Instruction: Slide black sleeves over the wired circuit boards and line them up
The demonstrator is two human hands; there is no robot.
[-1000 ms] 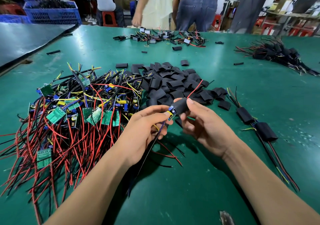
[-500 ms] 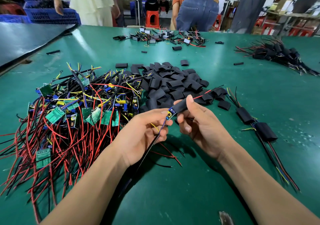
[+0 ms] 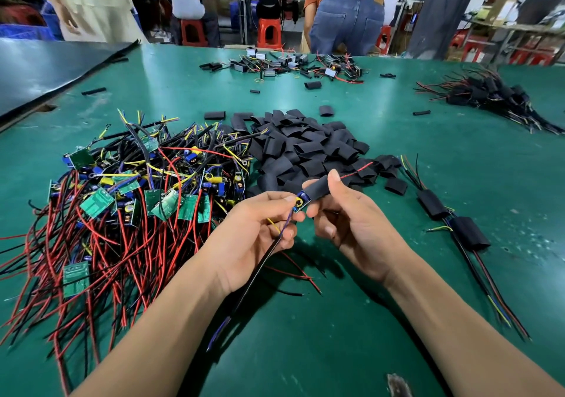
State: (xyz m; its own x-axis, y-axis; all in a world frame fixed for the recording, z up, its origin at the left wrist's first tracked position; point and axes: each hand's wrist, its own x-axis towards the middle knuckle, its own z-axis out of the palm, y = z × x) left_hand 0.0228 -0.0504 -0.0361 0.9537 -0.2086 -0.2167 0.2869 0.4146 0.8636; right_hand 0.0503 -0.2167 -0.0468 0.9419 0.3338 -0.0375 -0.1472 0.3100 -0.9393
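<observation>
Above the green table [image 3: 351, 350], my left hand [image 3: 253, 231] pinches the blue and yellow end of a wired circuit board [image 3: 300, 203] and its trailing wires. My right hand [image 3: 351, 222] grips a black sleeve [image 3: 318, 188] that covers most of that board, with a red wire sticking out of its far end. A heap of bare green boards with red and black wires [image 3: 122, 207] lies to the left. Behind the hands is a pile of loose black sleeves [image 3: 305, 148]. Two sleeved boards [image 3: 449, 216] lie in a line at the right.
More sleeved units are heaped at the far right [image 3: 489, 93], and small parts [image 3: 290, 66] lie scattered at the far edge. A dark sheet [image 3: 46, 69] covers the far left. Several people stand or sit beyond the table.
The sleeve has slid a little further over the board, and my right hand has shifted its grip on it. People in the background have moved.
</observation>
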